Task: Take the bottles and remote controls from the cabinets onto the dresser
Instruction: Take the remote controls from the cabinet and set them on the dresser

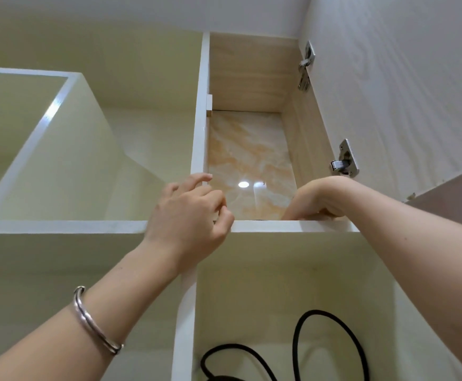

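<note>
Fingers (295, 213) of the right hand (320, 196) dip behind the shelf lip (279, 226) into the open cabinet (252, 78), grip not determinable, while the left hand (188, 215) hovers beside it, loosely curled and empty; no bottle or remote shows, so any target probably lies behind that lip, nearest the right hand.

A black cable (317, 312) loops below, and two metal hinges (345, 160) sit upper right.

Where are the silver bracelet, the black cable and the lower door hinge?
silver bracelet (95, 323): head view, middle of the band on the left wrist.
black cable (319, 312): head view, top of its loop.
lower door hinge (345, 159): head view, centre of its metal plate.
</note>
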Motion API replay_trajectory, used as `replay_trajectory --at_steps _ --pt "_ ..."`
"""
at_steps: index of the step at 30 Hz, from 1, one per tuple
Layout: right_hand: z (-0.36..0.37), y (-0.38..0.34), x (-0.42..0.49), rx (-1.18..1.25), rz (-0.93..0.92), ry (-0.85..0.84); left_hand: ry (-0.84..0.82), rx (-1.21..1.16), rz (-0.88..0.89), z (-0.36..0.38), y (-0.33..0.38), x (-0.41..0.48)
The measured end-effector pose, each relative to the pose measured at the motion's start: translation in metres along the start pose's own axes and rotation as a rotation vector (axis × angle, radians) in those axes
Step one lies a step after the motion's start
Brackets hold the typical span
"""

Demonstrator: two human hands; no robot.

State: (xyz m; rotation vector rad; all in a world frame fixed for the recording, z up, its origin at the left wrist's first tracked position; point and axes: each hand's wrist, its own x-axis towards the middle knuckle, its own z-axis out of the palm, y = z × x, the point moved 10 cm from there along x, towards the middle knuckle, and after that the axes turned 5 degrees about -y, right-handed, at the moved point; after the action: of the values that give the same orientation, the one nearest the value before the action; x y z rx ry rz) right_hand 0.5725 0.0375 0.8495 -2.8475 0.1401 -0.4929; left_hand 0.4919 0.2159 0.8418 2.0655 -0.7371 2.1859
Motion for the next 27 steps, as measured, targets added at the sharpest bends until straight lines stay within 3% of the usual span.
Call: replay_trajectory --at_steps 3,6,11,14,16,23,27 --pt "-0.038 0.006 -0.009 0.093 -0.086 0.302 0.042 -0.008 0.086 -0.014 0.022 0.011" --pt "-0.069 0.009 -0.027 0.247 -0.209 0.533 -0.132 -0.241 -0.040 0.000 0.031 0.040" --pt "-0.087 0.015 -0.041 0.454 -0.329 0.648 -0.730 -0.090 -0.315 0.079 0.035 0.066" --pt "-0.083 0.018 -0.041 0.497 -0.362 0.636 -1.223 -0.001 -0.304 0.122 0.049 0.039" --pt "-0.080 0.019 -0.041 0.485 -0.372 0.629 -1.389 0.059 -0.244 0.136 0.055 0.028" --pt "-0.078 0.018 -0.043 0.482 -0.385 0.626 -1.344 0.251 -0.188 0.147 0.044 0.033" --pt "-0.078 0.018 -0.041 0.502 -0.386 0.639 -1.274 0.159 -0.236 0.147 0.037 0.038"
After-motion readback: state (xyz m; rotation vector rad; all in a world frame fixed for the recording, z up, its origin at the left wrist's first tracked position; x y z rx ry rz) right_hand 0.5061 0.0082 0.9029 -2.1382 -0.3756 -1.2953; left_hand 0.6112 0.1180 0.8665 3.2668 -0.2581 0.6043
